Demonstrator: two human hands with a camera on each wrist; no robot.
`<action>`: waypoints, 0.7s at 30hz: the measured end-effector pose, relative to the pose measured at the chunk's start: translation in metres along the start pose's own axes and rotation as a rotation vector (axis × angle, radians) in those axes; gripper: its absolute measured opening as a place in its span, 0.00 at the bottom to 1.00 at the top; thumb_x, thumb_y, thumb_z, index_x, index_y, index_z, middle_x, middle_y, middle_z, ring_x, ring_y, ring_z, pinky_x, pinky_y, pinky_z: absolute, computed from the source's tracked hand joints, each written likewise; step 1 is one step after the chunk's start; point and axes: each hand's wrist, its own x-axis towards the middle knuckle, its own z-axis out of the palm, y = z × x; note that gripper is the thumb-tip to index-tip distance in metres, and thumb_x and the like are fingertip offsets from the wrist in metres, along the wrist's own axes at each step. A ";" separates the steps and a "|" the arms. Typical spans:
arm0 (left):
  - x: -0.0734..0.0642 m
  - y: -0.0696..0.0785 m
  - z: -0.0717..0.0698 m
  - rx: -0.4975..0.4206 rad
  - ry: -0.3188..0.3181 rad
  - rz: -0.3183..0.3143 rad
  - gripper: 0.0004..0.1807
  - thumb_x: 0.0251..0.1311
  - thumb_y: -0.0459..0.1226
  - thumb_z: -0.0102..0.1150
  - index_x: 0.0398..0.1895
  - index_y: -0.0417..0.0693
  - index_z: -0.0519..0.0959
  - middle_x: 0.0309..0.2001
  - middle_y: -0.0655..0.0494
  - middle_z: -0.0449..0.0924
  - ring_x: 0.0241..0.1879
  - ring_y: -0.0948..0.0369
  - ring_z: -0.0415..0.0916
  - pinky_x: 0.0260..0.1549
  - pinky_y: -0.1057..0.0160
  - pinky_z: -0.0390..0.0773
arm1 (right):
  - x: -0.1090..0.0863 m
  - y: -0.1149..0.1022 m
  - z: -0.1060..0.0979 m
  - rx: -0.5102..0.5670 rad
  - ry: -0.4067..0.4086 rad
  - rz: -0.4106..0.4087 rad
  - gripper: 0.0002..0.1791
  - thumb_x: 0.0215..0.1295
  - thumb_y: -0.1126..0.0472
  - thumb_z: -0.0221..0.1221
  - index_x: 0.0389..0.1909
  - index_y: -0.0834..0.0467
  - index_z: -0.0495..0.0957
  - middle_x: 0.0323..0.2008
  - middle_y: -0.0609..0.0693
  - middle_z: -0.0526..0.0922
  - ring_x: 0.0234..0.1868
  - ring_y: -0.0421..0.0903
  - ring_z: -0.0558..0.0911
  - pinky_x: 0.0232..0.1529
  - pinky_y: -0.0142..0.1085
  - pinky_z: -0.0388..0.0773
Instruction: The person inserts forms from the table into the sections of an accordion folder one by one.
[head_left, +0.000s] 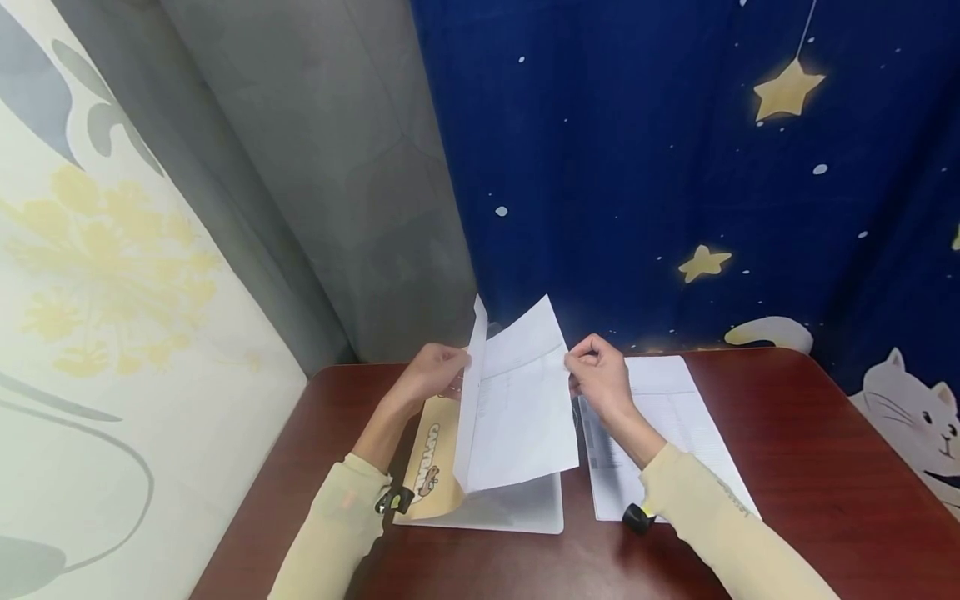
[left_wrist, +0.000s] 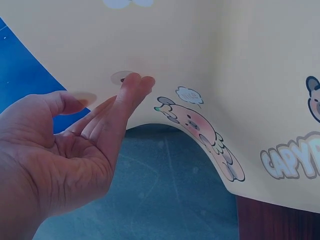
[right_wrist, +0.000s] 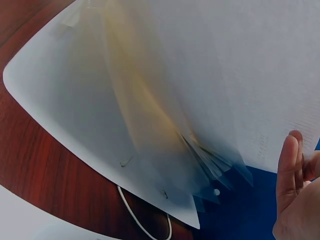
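A yellow folder (head_left: 435,454) with capybara cartoons and lettering lies partly open in front of me. My left hand (head_left: 435,371) pinches its raised cover at the far edge, and in the left wrist view the fingertips (left_wrist: 135,82) lie against the cartoon side. My right hand (head_left: 600,375) pinches the right edge of a white printed sheet (head_left: 525,417), which stands tilted up over the folder. Clear sleeves (right_wrist: 165,130) fan out beside the sheet in the right wrist view. The folder's white back cover (head_left: 517,504) rests on the table.
A stack of printed paper (head_left: 675,433) lies to the right on the dark red table (head_left: 802,450), partly under my right forearm. A thin white cord (right_wrist: 131,210) loops from the folder's edge. Blue starry curtain (head_left: 637,167) and grey curtain (head_left: 322,167) hang behind the table.
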 end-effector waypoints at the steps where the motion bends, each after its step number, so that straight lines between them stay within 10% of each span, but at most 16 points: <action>1: 0.000 0.000 0.000 0.001 0.000 0.003 0.16 0.71 0.39 0.52 0.24 0.43 0.79 0.31 0.50 0.83 0.29 0.57 0.80 0.33 0.59 0.88 | 0.000 0.001 0.001 0.009 0.001 -0.002 0.04 0.69 0.67 0.57 0.40 0.64 0.75 0.16 0.39 0.81 0.20 0.38 0.80 0.26 0.32 0.83; 21: 0.001 0.002 0.000 0.008 -0.004 -0.008 0.16 0.71 0.39 0.52 0.43 0.37 0.87 0.38 0.44 0.88 0.31 0.57 0.85 0.34 0.59 0.89 | -0.006 0.006 0.012 0.114 0.057 0.055 0.03 0.69 0.68 0.58 0.37 0.58 0.74 0.16 0.41 0.83 0.18 0.38 0.81 0.25 0.32 0.84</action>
